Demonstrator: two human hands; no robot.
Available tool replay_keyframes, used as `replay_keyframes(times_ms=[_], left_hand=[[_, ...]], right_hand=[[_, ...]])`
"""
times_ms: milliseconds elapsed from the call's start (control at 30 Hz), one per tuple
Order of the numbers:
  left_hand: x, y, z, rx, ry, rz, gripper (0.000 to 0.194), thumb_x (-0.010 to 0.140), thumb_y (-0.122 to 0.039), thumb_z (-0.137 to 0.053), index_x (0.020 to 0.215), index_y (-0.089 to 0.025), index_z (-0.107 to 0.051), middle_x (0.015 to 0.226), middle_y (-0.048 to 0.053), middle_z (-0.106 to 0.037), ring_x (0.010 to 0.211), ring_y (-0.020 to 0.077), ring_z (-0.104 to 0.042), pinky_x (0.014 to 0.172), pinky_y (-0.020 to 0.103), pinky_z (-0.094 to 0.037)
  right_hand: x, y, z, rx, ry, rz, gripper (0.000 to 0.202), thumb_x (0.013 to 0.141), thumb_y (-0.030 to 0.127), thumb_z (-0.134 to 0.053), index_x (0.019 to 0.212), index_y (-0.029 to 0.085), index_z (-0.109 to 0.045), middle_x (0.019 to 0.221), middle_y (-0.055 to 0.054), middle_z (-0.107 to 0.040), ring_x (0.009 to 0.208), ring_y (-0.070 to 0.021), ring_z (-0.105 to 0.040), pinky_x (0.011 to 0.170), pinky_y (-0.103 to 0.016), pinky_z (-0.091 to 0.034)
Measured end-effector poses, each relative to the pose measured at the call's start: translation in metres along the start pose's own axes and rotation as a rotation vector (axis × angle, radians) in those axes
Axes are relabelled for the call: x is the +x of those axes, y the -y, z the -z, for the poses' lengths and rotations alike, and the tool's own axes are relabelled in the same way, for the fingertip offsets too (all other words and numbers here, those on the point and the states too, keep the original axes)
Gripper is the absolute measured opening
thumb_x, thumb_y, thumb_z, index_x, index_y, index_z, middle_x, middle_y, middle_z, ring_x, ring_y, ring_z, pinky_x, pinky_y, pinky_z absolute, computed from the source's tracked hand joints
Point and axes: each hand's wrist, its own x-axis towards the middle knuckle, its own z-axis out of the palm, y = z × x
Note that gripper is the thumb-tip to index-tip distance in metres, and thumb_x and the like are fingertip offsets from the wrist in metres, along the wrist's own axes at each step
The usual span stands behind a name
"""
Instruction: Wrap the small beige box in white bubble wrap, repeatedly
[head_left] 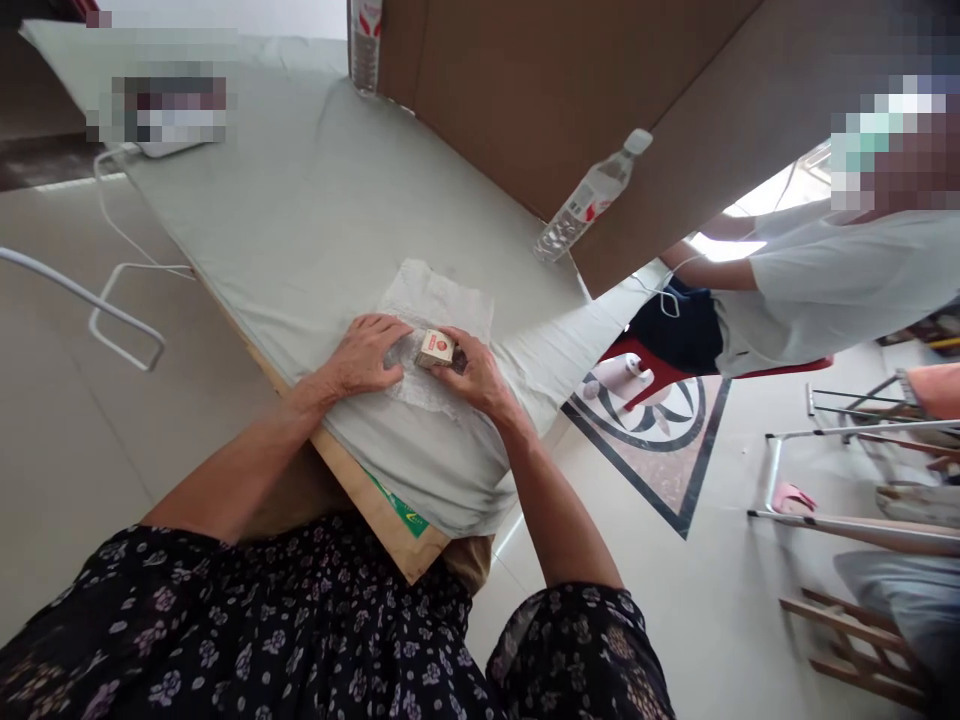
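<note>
A small cream box (436,347) with red print is at the middle of the view, over a crumpled white tissue (420,290). My right hand (474,375) grips the box from its right side between thumb and fingers. Something dark shows between the box and that palm, too small to make out. My left hand (365,357) rests on the tissue's left edge, thumb and fingers apart, holding nothing, a little left of the box. The tissue lies on a table (300,200) covered with pale cloth.
A water bottle (589,200) stands beside a large brown cardboard panel (525,90); another bottle (366,50) is farther back. A white device (176,125) with a cable lies at the far left. Across the panel, a person in a white shirt (840,270) sits on a red chair.
</note>
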Motion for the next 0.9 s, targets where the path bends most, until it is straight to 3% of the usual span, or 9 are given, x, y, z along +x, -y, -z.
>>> replay_keyframes(times_ms=[333,533,633,700,767,800,867,900], left_hand=[[0.000,-0.001,-0.001,0.000,-0.003,0.010,0.069,0.074,-0.031,-0.057,0.141,-0.016,-0.058,0.140,0.017,-0.066,0.133,0.0365,-0.058,0.117,0.054,-0.040],[0.000,0.000,-0.003,-0.017,-0.016,0.011,0.070,0.073,-0.030,-0.058,0.142,-0.019,-0.057,0.137,0.015,-0.067,0.132,0.0368,-0.058,0.117,0.055,-0.040],[0.000,-0.001,-0.002,-0.012,-0.008,0.017,0.071,0.072,-0.030,-0.058,0.143,-0.019,-0.056,0.137,0.015,-0.067,0.132,0.0361,-0.058,0.116,0.053,-0.040],[0.000,-0.001,-0.001,-0.015,-0.001,0.016,0.073,0.072,-0.030,-0.058,0.144,-0.017,-0.055,0.138,0.016,-0.067,0.133,0.0365,-0.058,0.116,0.053,-0.040],[0.000,-0.001,0.000,-0.024,0.000,0.017,0.074,0.072,-0.029,-0.058,0.145,-0.017,-0.054,0.139,0.016,-0.066,0.133,0.0365,-0.058,0.116,0.053,-0.040],[0.000,-0.001,0.000,-0.030,-0.001,0.021,0.074,0.072,-0.029,-0.058,0.145,-0.017,-0.053,0.139,0.016,-0.067,0.133,0.0362,-0.058,0.116,0.053,-0.040],[0.000,-0.001,0.000,-0.041,-0.005,0.031,0.075,0.071,-0.028,-0.057,0.145,-0.018,-0.053,0.138,0.016,-0.067,0.132,0.0354,-0.059,0.116,0.052,-0.040],[0.000,-0.001,0.000,-0.046,-0.006,0.032,0.076,0.071,-0.028,-0.057,0.146,-0.017,-0.053,0.138,0.016,-0.068,0.131,0.0353,-0.059,0.115,0.052,-0.040]], right_hand=[[0.003,0.003,-0.010,-0.033,-0.065,-0.067,0.059,0.085,0.032,-0.070,0.142,0.023,-0.059,0.145,-0.012,-0.068,0.127,-0.0326,-0.066,0.111,-0.052,-0.050],[0.005,0.005,-0.013,-0.090,0.000,-0.047,0.063,0.083,0.035,-0.074,0.144,0.025,-0.058,0.145,-0.013,-0.067,0.131,-0.0350,-0.063,0.113,-0.056,-0.048],[0.010,-0.002,0.023,-0.072,-0.118,-0.020,0.073,0.086,0.054,-0.073,0.149,0.025,-0.053,0.149,-0.015,-0.062,0.135,-0.0353,-0.060,0.112,-0.056,-0.049],[0.014,-0.015,0.068,0.011,-0.491,-0.089,0.067,0.098,0.061,-0.051,0.153,0.023,-0.045,0.152,-0.017,-0.056,0.135,-0.0330,-0.060,0.104,-0.053,-0.053],[0.018,-0.027,0.113,0.140,-0.929,-0.225,0.063,0.105,0.055,-0.023,0.154,0.019,-0.039,0.153,-0.023,-0.051,0.133,-0.0325,-0.063,0.095,-0.050,-0.056],[0.018,-0.030,0.128,0.191,-1.026,-0.279,0.060,0.105,0.051,-0.019,0.152,0.018,-0.039,0.153,-0.023,-0.051,0.131,-0.0314,-0.064,0.093,-0.048,-0.056],[0.015,-0.028,0.133,0.189,-0.939,-0.268,0.049,0.100,0.050,-0.039,0.137,0.019,-0.052,0.143,-0.021,-0.060,0.120,-0.0290,-0.068,0.089,-0.044,-0.057],[0.011,-0.023,0.123,0.173,-0.776,-0.224,0.044,0.097,0.052,-0.048,0.126,0.021,-0.059,0.133,-0.019,-0.066,0.114,-0.0279,-0.069,0.088,-0.043,-0.057]])
